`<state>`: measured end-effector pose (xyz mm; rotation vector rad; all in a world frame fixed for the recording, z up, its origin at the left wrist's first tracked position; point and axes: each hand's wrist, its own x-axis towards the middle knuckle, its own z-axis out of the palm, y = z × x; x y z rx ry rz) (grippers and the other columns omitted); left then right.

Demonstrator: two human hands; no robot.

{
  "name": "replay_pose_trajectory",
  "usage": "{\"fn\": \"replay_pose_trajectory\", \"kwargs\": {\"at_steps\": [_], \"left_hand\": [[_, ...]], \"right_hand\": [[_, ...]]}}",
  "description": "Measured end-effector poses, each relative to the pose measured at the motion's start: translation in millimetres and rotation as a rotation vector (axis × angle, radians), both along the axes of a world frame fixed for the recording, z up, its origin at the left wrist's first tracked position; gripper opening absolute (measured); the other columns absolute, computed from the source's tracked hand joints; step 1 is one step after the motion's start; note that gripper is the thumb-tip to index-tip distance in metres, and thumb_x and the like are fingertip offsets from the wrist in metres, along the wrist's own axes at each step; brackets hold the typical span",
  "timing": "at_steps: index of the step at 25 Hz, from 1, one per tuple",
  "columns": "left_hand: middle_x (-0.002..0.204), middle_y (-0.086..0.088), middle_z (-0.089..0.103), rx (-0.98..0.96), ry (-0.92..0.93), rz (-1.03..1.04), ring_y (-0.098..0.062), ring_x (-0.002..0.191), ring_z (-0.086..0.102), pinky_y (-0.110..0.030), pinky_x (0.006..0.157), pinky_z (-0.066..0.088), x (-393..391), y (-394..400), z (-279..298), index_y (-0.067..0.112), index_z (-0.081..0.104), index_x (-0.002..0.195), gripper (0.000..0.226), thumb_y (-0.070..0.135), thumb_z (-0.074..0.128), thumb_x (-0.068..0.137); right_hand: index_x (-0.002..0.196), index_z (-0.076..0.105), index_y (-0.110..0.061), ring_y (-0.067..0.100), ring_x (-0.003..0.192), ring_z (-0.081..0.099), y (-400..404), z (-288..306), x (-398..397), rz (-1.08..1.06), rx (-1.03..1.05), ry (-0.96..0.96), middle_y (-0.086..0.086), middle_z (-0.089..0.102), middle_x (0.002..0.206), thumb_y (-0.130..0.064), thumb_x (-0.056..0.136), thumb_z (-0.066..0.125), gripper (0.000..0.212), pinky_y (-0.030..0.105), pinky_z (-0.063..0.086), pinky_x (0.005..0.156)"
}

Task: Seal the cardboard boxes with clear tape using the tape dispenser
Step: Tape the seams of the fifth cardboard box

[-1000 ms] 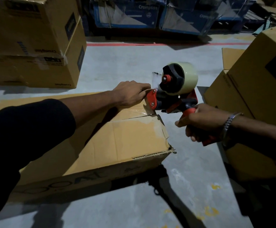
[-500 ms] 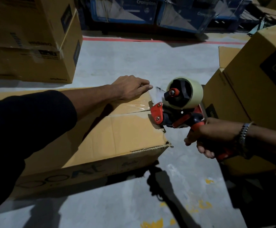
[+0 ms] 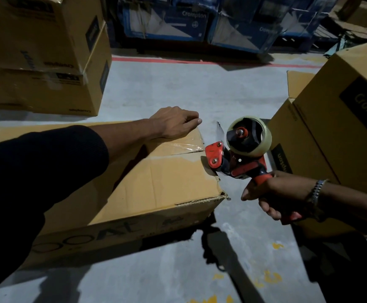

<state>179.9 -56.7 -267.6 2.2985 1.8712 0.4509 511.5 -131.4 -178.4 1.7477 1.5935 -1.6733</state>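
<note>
Since the earlier frame your tape dispenser (image 3: 239,158) dropped past the box (image 3: 156,182) end. The seam runs lengthwise toward it. Your right hand (image 3: 272,193) grips its handle; your left hand (image 3: 173,123), fingers curled, presses the flap there, nearer the tape (image 3: 178,147).

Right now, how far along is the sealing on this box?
Done: clear tape covers the top seam of the box. In hand: right hand grips the tape dispenser at the end edge; left hand rests on the flap. Left: the end run-down, then cutting.
</note>
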Motion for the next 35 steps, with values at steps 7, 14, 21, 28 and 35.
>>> {"fn": "replay_pose_trajectory", "kwargs": {"at_steps": [7, 14, 21, 28, 35], "left_hand": [[0.099, 0.013, 0.065, -0.19, -0.034, 0.218, -0.02, 0.091, 0.06, -0.033, 0.073, 0.04, -0.3, 7.6, 0.6, 0.026, 0.07, 0.11, 0.065, 0.078, 0.032, 0.098], [0.066, 0.001, 0.062, -0.135, -0.201, 0.507, -0.023, 0.07, 0.062, -0.03, 0.063, 0.042, 11.6, 12.7, 1.3, 0.015, 0.063, 0.06, 0.064, 0.073, 0.049, 0.082], [0.065, -0.001, 0.062, -0.026, -0.115, 0.545, -0.023, 0.067, 0.06, -0.03, 0.061, 0.041, 25.0, 14.3, 1.3, 0.016, 0.066, 0.063, 0.05, 0.063, 0.06, 0.079], [0.06, -0.002, 0.06, 0.048, -0.075, 0.575, -0.026, 0.064, 0.061, -0.031, 0.061, 0.044, -16.6, 18.5, 6.9, 0.013, 0.065, 0.063, 0.048, 0.057, 0.062, 0.082], [0.064, -0.007, 0.065, 0.074, -0.111, 0.622, -0.025, 0.063, 0.061, -0.032, 0.062, 0.049, -43.2, 12.4, 8.6, 0.008, 0.071, 0.069, 0.044, 0.048, 0.066, 0.085]], "right_hand": [[0.116, 0.071, -0.002, 0.018, 0.034, 0.042, -14.5, -12.6, 4.0, -0.121, -0.019, 0.175, 0.011, 0.047, 0.055, -0.006, 0.095, 0.062, 0.022, 0.015, 0.032, 0.037], [0.126, 0.065, -0.001, 0.016, 0.031, 0.038, -16.7, -29.8, 11.3, -0.236, -0.134, 0.313, 0.01, 0.04, 0.052, -0.003, 0.094, 0.062, 0.032, 0.015, 0.032, 0.034], [0.124, 0.067, -0.003, 0.018, 0.031, 0.038, -15.0, -30.3, 12.3, -0.211, -0.127, 0.307, 0.011, 0.041, 0.051, -0.003, 0.092, 0.063, 0.032, 0.016, 0.032, 0.035], [0.112, 0.07, -0.001, 0.017, 0.035, 0.042, 4.4, 4.5, -29.0, -0.151, 0.118, 0.202, 0.009, 0.048, 0.055, -0.006, 0.095, 0.062, 0.019, 0.017, 0.033, 0.035], [0.104, 0.075, -0.012, 0.019, 0.041, 0.047, 7.1, 19.9, -39.0, 0.034, 0.152, 0.055, 0.009, 0.054, 0.057, -0.013, 0.096, 0.066, 0.012, 0.023, 0.036, 0.044]]}}
